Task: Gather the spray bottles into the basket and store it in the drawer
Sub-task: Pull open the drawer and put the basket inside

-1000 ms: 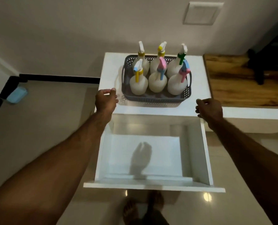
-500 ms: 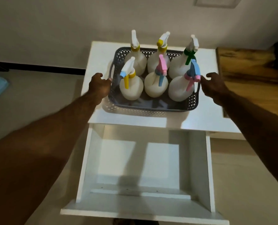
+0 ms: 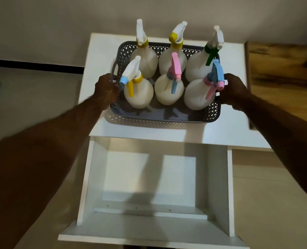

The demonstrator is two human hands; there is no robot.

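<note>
Grey perforated basket (image 3: pixel 164 116) is sitting on the white counter (image 3: pixel 102 56), its near wall close to the counter's front edge, with bare strips of counter showing at 9 and 3 o'clock of it. Six spray bottles (image 3: pixel 138 93) are being carried in it, upright, in two rows of three, packed close together. Left hand (image 3: pixel 106 90) is being closed around the basket handle at 9 o'clock; right hand (image 3: pixel 234 91) is being wrapped on the rim at 3 o'clock, grip partly hidden behind a bottle. At 6 o'clock of the counter, one white drawer (image 3: pixel 219 186) is being held fully pulled out, with nothing lying on its floor. Wooden surface (image 3: pixel 282 67) is seen at 3 o'clock, floor (image 3: pixel 32 97) at 9 o'clock.
</note>
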